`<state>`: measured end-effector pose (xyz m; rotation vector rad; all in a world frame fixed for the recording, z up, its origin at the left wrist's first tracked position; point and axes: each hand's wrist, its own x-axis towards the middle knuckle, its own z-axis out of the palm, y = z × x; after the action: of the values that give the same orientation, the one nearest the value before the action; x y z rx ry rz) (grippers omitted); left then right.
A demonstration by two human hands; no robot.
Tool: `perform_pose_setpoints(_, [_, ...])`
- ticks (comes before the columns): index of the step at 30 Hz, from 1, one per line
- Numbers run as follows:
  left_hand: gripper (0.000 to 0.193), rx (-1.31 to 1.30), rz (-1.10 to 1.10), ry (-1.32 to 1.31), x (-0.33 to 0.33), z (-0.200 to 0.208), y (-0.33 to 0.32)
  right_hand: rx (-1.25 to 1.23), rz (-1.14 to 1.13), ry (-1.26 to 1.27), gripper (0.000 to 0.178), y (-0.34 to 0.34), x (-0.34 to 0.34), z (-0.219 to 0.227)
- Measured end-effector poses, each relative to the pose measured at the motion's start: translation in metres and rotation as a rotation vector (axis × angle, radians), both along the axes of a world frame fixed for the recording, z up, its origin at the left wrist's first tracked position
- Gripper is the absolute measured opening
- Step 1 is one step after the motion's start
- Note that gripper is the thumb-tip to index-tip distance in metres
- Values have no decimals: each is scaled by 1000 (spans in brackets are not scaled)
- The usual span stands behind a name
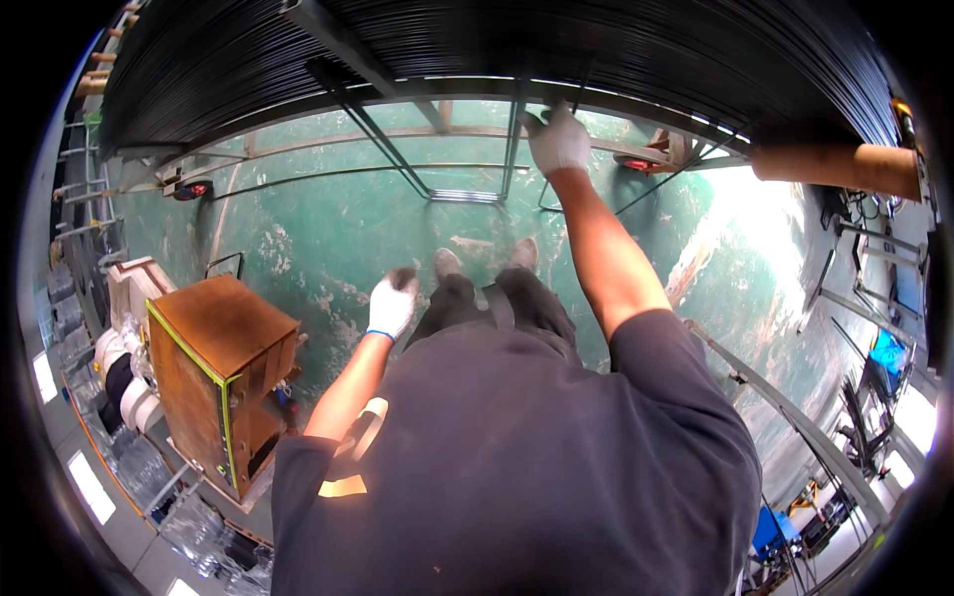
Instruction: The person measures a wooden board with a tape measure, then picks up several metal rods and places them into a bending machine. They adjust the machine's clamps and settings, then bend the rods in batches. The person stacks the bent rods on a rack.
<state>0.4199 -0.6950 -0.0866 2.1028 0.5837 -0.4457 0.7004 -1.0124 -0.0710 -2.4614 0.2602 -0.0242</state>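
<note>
My right hand (558, 142), in a white glove with dark fingertips, reaches up to a rack of long thin black bars (238, 65). Its thumb and fingers are apart, near the bars' front edge; whether the tips touch anything is lost against the black. Just left of it, a narrow U-shaped black metal frame (463, 196) hangs down from the bars. A second thin bent rod (545, 207) shows below the hand. My left hand (393, 306), gloved the same way, hangs low beside my left leg, its fingers loosely bent and slightly blurred, with nothing visible in it.
A brown wooden cabinet (224, 323) with yellow-green edging stands at my left. The rack's metal rail (328, 136) crosses in front, with red-centred wheels below. A brown cardboard tube (840, 171) lies at far right. A grey metal bar (785, 407) slants past my right side over the worn green floor.
</note>
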Motion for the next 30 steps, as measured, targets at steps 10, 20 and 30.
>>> perform_pose_setpoints(10, [30, 54, 155, -41, -59, 1, 71, -283, -75, 78, 54, 56, 63, -6])
perform_pose_setpoints(20, [31, -54, 390, 12, -89, -35, 89, -213, -188, 147, 60, 66, 65, -4])
perform_pose_setpoints(30, [27, -67, 295, -99, -59, -20, 63, -213, -127, 106, 48, 63, 57, -2])
